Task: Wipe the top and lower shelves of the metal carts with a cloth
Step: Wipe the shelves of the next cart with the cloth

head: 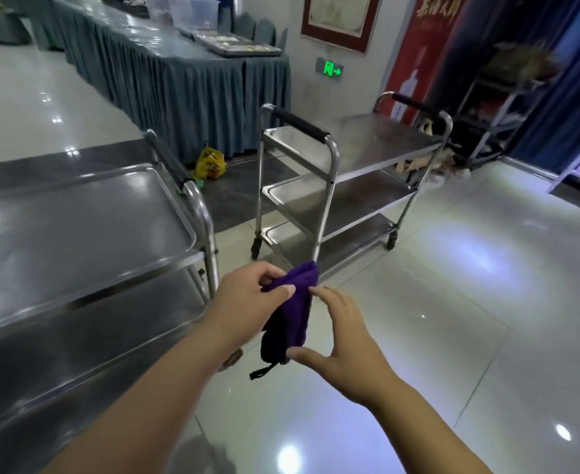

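Far L: near metal cart, top shelf bare & shiny, lower shelf under it, upright handle post at its R end. Behind, top L: long tabletop w/ grey pleated skirt, trays and clear bins on it. Yellow bag on floor at foot of the skirt, between the two carts.

Centre: left hand, grip closed on upper end of purple cloth, pinched thumb vs fingers. Cloth held in air above tiled floor, hanging down, bunched, dark strap dangling off lower end; not touching either cart. Just R: right hand, grip half open around cloth, thumb touching lower end, fingertips at upper edge; firm hold or not, cannot tell.

Beyond hands: second metal cart, three shelves, black-padded handle, on castors. Above it, green exit sign on wall. Far R: red poster, blue curtain, dark rack.
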The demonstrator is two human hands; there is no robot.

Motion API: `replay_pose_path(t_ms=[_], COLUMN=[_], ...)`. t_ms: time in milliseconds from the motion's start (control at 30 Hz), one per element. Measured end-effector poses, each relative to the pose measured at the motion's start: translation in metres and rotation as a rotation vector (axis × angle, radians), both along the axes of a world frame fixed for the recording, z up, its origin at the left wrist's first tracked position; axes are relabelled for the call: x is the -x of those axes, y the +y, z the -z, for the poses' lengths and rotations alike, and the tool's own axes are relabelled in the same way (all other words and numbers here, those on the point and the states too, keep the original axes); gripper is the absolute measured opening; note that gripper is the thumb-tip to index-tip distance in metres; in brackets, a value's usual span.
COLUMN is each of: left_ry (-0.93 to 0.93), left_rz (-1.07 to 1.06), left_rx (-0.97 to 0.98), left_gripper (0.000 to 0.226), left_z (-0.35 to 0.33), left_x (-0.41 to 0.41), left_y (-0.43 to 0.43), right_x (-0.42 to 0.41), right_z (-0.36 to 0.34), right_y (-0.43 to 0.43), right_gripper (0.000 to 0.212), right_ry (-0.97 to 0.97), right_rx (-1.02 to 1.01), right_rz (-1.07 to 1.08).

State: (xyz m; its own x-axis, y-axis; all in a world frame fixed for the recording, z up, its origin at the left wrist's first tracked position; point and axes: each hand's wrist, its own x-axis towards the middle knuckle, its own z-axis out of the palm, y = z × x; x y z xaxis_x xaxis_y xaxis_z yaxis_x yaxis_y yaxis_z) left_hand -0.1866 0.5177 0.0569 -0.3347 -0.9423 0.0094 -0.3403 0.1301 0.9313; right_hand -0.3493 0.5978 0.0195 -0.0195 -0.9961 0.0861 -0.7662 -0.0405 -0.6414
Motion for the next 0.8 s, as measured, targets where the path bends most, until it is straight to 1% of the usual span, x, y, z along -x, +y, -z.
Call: replay_pose_path(t_ms=[100,200,333,467,500,600,800], left_ry=[0.114,0.198,0.216,0.201,0.19,0.148,0.081], left_rz=[0.103,0.178,0.18,0.161,0.152,0.136,0.132], left_rx=[-0.057,-0.081,-0.097,-0.08,-0.064,-0.033,-0.046], left_gripper=[0.016,0.018,0.017,0.018,0.018,0.019,0.019], left_z=[-0.008,-0.017,-0.023,-0.013,-0.009,0.008,0.025], left_x=[0.062,0.109,0.152,0.174,0.178,0.192,0.239], left_y=[-0.017,-0.036,-0.07,-0.119,-0.135,-0.186,-0.292], right_x=[0.059,0.107,0.152,0.179,0.186,0.206,0.254], right_z=[-0.009,-0.018,-0.024,-0.024,-0.023,-0.022,-0.024], right_y=[-0.016,-0.034,-0.07,-0.122,-0.136,-0.184,-0.281], right_gripper=[0.075,0.076,0.083,0.086,0.084,0.065,0.05], right_ry=[-0.107,-0.152,-0.242,-0.32,-0.331,-0.301,-0.318], right_rx=[0.052,0.084,0.083,0.018,-0.006,-0.084,-0.165], right_rz=[0.057,0.121,0.194,0.191,0.175,0.127,0.175])
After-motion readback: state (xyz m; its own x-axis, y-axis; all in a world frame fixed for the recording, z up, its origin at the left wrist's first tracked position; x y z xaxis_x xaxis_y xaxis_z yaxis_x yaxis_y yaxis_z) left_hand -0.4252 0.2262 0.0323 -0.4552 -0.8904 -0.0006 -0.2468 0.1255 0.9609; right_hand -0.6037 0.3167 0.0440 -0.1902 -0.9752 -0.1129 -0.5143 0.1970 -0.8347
